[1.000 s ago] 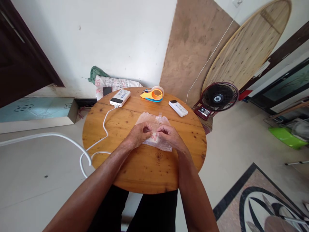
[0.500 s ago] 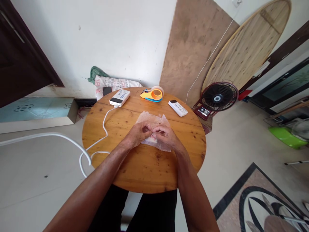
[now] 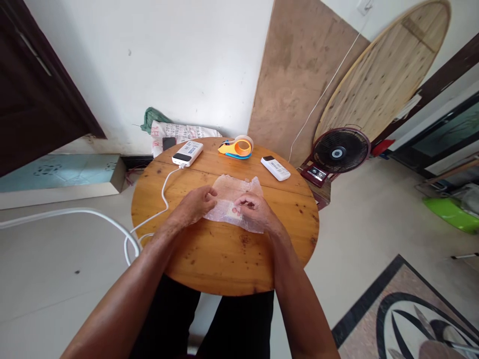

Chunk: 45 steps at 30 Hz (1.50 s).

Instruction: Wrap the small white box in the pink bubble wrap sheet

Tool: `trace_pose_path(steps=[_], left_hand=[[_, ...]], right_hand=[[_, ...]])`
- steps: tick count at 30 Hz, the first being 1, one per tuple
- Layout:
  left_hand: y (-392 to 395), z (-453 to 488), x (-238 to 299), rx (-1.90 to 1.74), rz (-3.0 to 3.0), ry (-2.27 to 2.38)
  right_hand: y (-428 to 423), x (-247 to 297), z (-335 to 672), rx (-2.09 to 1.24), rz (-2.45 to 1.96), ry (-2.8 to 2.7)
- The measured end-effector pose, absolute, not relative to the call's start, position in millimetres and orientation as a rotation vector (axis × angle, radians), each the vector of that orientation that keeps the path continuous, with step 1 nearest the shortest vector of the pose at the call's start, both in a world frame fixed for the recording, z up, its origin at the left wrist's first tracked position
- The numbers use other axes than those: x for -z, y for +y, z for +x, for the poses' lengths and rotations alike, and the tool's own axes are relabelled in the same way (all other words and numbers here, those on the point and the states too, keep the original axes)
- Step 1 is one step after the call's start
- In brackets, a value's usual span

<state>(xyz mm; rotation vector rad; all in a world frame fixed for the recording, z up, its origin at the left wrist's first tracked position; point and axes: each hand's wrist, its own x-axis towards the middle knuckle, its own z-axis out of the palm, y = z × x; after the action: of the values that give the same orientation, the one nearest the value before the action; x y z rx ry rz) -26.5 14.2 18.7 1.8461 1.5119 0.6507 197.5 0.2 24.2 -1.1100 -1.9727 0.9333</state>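
Note:
A sheet of clear bubble wrap [image 3: 234,192] lies in the middle of the round wooden table [image 3: 224,249], folded around a small flat item that barely shows. My left hand [image 3: 194,205] rests on the wrap's left edge with its fingers curled onto the plastic. My right hand [image 3: 254,209] presses on the wrap's near right part, its fingertips pinched together on the plastic. The two hands are a short gap apart.
At the table's far side lie a white power bank [image 3: 187,152] with a white cable [image 3: 163,192], an orange tape dispenser [image 3: 237,146] and a white remote [image 3: 276,168]. A black floor fan [image 3: 340,152] stands to the right, with boards against the wall behind it.
My hands were pinched close together over the middle of the wrap. Now my left hand has slid out to the wrap's left edge. The camera view shifted slightly.

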Motion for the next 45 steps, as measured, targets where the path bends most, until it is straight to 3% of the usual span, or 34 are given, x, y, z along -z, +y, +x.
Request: trace_pose_path(steps=[15,28,37,45], left_hand=[[0.2,-27.6,-19.1,-0.533,1.858,1.836],[-3.5,-12.8,-28.2,-0.877,1.542,1.352],[-7.4,13.7,-27.5,-0.892,1.407,1.175],[-21.1,18.7,-48.9,-0.654,1.946,1.361]], right_hand=[[0.9,-22.3,200.6,-0.782,-0.992,-2.117],[-6.9,-24.6,189.8,-0.526,-1.055,-2.300],[-7.5,-27.6,189.9,-0.698,-1.106,-2.161],[-9.5,-29.0,190.3,-0.799,-1.240,-2.045]])
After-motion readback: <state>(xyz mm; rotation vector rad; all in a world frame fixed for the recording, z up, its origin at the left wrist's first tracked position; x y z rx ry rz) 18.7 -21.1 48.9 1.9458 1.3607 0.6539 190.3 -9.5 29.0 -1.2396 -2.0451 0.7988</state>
